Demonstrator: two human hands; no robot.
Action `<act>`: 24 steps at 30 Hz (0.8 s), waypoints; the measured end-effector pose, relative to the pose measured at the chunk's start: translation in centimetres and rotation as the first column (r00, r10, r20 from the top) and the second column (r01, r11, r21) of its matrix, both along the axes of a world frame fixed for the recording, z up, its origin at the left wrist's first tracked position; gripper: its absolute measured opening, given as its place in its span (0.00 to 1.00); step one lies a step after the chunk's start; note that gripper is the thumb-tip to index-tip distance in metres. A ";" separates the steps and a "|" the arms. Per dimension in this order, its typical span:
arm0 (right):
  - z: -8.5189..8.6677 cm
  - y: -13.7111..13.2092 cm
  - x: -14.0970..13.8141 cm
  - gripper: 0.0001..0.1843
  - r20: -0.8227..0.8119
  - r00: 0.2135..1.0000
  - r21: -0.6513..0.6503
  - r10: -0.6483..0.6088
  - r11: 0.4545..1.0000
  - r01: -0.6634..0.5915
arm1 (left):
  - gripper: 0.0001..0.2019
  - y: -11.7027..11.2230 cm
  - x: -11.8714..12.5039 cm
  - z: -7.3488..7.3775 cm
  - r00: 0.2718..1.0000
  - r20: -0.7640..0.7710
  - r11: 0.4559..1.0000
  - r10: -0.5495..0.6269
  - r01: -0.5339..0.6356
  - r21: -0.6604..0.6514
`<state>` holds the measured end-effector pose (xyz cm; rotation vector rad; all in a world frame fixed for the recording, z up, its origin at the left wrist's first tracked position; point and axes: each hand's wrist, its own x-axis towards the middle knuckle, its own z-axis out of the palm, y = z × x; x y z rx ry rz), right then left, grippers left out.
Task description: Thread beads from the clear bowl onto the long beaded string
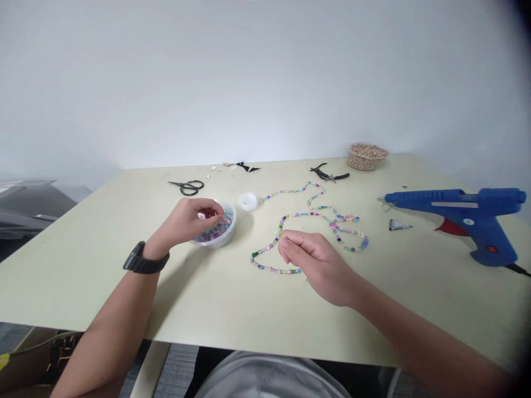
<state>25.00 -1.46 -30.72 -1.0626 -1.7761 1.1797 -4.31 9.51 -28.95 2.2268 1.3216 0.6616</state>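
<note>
Bead strand (pixel 309 216) lies in a loose, wandering loop on the bench (pixel 124 298), its long axis running left to right across the middle. One end reaches up to a small white lid (pixel 249 201), and the lower curve passes just under the right hand (pixel 315 265). That hand is much the nearer of the two, resting over the strand's left part with the thumb and forefinger pinched shut. Whatever they hold is too fine to make out (perhaps a thread, though the picture is not sharp enough to say). The left hand (pixel 188 221), with a black watch (pixel 143 260) on the wrist, sits well to the left of the loop, its fingers curled down over a round plastic bowl (pixel 229 232) of mixed pastel beads (pixel 213 230). Its fingertips are among or just above the beads, but I cannot tell whether they have hold of one. Farther up the bench lie black-handled scissors (pixel 186 187), small pliers (pixel 329 176) and a tub of tan beads (pixel 367 156). A blue glue gun (pixel 456 204) rests at the right, with a small dark triangular scrap (pixel 399 225) beside it.
</note>
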 end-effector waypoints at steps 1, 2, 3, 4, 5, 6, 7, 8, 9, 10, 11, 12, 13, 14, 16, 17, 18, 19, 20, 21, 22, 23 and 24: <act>0.0 0.0 0.0 0.22 0.004 1.000 0.015 0.002 1.000 -0.002 | 0.08 -0.3 0.5 0.0 0.992 0.126 0.999 0.014 -0.009 -0.037; 0.0 -0.1 -0.1 0.22 0.011 1.000 0.030 0.004 1.000 -0.004 | 0.08 -0.7 1.0 0.0 0.967 0.253 0.996 0.027 -0.006 -0.084; 0.0 -0.1 -0.1 0.22 0.021 1.000 0.043 0.004 0.999 -0.005 | 0.08 -1.2 1.7 -0.1 0.928 0.371 0.991 0.038 0.013 -0.134; -0.1 -0.1 -0.2 0.22 0.031 1.000 0.054 0.004 0.999 -0.005 | 0.08 -1.6 2.3 -0.3 0.882 0.469 0.981 0.046 0.048 -0.185; -0.1 -0.2 -0.2 0.22 0.041 0.999 0.062 0.004 0.998 -0.006 | 0.08 -2.0 3.0 -0.5 0.831 0.554 0.968 0.052 0.094 -0.233; -0.1 -0.2 -0.3 0.22 0.049 0.999 0.068 0.007 0.998 -0.010 | 0.08 -2.4 3.6 -0.8 0.777 0.627 0.950 0.058 0.149 -0.274; -0.1 -0.3 -0.3 0.22 0.052 0.999 0.072 0.011 0.997 -0.015 | 0.07 -2.7 4.2 -1.1 0.727 0.683 0.928 0.070 0.203 -0.311; -0.2 -0.3 -0.3 0.22 0.052 0.998 0.076 0.016 0.997 -0.020 | 0.07 -3.1 4.8 -1.4 0.680 0.729 0.904 0.084 0.255 -0.342; -0.2 -0.4 -0.3 0.22 0.052 0.998 0.078 0.020 0.997 -0.024 | 0.06 -3.4 5.3 -1.7 0.637 0.764 0.879 0.100 0.304 -0.369; -0.2 -0.4 -0.3 0.22 0.052 0.998 0.076 0.024 0.997 -0.028 | 0.06 -3.6 5.7 -1.9 0.602 0.790 0.853 0.117 0.347 -0.390; -0.3 -0.5 -0.4 0.22 0.052 0.998 0.074 0.026 0.997 -0.029 | 0.05 -3.9 6.0 -2.2 0.572 0.810 0.829 0.130 0.385 -0.405; -0.3 -0.5 -0.4 0.22 0.051 0.998 0.073 0.026 0.997 -0.030 | 0.05 -4.1 6.3 -2.4 0.547 0.825 0.807 0.141 0.420 -0.416; -0.3 -0.5 -0.4 0.22 0.051 0.998 0.073 0.027 0.997 -0.031 | 0.05 -4.3 6.5 -2.5 0.526 0.837 0.789 0.150 0.447 -0.422; -0.3 -0.5 -0.4 0.22 0.053 0.998 0.073 0.029 0.997 -0.033 | 0.05 -4.4 6.7 -2.7 0.510 0.846 0.774 0.156 0.469 -0.426; -0.3 -0.5 -0.5 0.21 0.059 0.998 0.079 0.027 0.996 -0.031 | 0.05 -4.7 7.0 -2.9 0.487 0.858 0.759 0.163 0.494 -0.424; -0.3 -0.5 -0.5 0.21 0.062 0.998 0.083 0.025 0.996 -0.030 | 0.06 -4.8 7.2 -3.0 0.476 0.864 0.761 0.164 0.497 -0.418; -0.3 -0.4 -0.5 0.21 0.067 0.998 0.084 0.023 0.996 -0.029 | 0.06 -4.9 7.3 -3.0 0.467 0.870 0.766 0.161 0.497 -0.409; -0.3 -0.4 -0.5 0.21 0.070 0.997 0.086 0.022 0.996 -0.028 | 0.07 -4.9 7.4 -3.1 0.461 0.874 0.773 0.156 0.494 -0.399; -0.3 -0.4 -0.6 0.21 0.074 0.997 0.086 0.022 0.996 -0.029 | 0.07 -5.0 7.5 -3.1 0.458 0.876 0.777 0.150 0.493 -0.391; -0.3 -0.4 -0.6 0.21 0.079 0.997 0.088 0.023 0.996 -0.030 | 0.07 -5.1 7.5 -3.2 0.459 0.877 0.778 0.144 0.495 -0.386; -0.3 -0.4 -0.6 0.21 0.085 0.996 0.092 0.025 0.995 -0.033 | 0.07 -5.1 7.6 -3.2 0.462 0.876 0.774 0.139 0.501 -0.387; -0.3 -0.4 -0.6 0.21 0.092 0.996 0.098 0.024 0.995 -0.033 | 0.06 -5.2 7.6 -3.3 0.464 0.875 0.769 0.136 0.508 -0.388; -0.4 -0.4 -0.6 0.21 0.096 0.995 0.104 0.023 0.994 -0.033 | 0.06 -5.3 7.7 -3.3 0.465 0.875 0.763 0.135 0.515 -0.391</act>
